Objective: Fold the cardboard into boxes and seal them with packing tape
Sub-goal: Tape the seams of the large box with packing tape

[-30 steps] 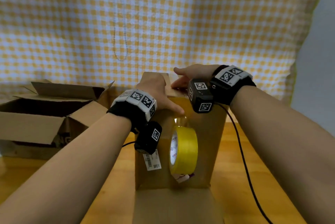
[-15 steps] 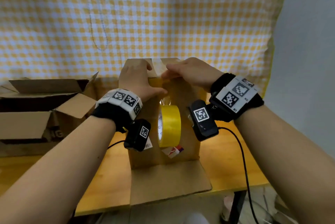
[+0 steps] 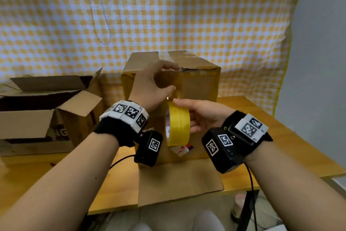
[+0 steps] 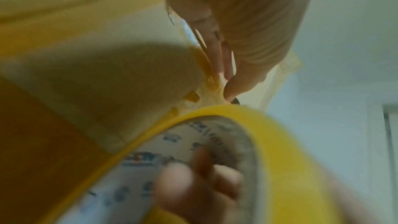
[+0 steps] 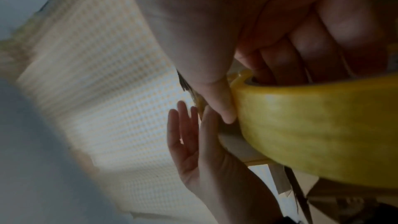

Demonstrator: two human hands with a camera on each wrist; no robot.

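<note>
A tall cardboard box (image 3: 198, 88) stands on the wooden table, with one flap (image 3: 177, 180) lying flat towards me. My left hand (image 3: 162, 79) lies on the box's upper front face, fingers at the top edge and thumb on the tape strip. In the left wrist view its fingers (image 4: 237, 40) run straight along the strip. My right hand (image 3: 194, 116) grips the yellow tape roll (image 3: 177, 124) just below, thumb on the rim and fingers through the core. The right wrist view shows the tape roll (image 5: 312, 134) and the flat left hand (image 5: 193, 142).
An open cardboard box (image 3: 46, 109) sits at the left on the table (image 3: 252, 118). A yellow checked cloth (image 3: 168, 15) hangs behind. A black cable (image 3: 250, 184) drops from my right wrist over the table's front edge. A grey wall stands at the right.
My right hand has come down from the box top and taken hold of the hanging tape roll. The left hand stays on the upper front face.
</note>
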